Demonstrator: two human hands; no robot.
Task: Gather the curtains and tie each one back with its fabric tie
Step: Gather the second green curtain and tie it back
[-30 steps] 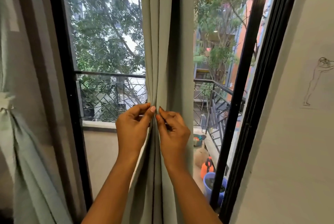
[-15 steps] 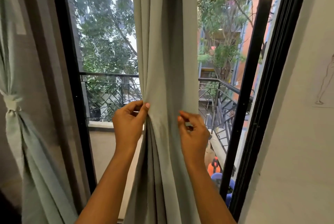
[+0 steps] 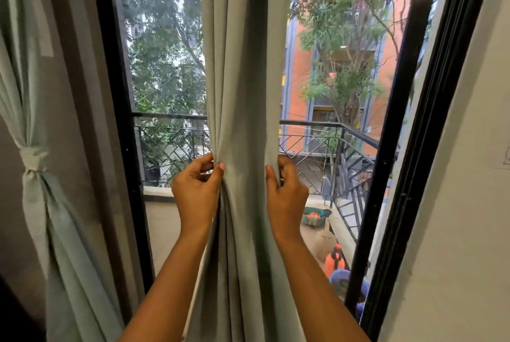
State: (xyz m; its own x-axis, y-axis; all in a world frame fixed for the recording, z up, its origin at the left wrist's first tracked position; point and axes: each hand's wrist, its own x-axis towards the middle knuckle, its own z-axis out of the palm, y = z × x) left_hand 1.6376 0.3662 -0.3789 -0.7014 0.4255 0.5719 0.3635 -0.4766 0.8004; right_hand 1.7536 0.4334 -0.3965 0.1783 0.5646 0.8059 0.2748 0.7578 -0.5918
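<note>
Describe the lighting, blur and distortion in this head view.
Head view: soft daylight from outside, no harsh glare; the window frame leans and bows with wide-angle distortion; the left hand and right hand on the middle curtain look sharp; the tied curtain at the edge looks softer.

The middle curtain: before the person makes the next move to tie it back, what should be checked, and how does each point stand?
1. Left hand holds the left edge of the middle curtain: ok, thumb and fingers pinch it.
2. Right hand holds the right edge: ok.
3. Cloth gathered into one bunch: not ok, a flat stretch spans between the hands.
4. Something to bind this curtain within reach: cannot tell, none is in view.
5. Left curtain already tied back: ok, a knotted tie cinches it.
</note>
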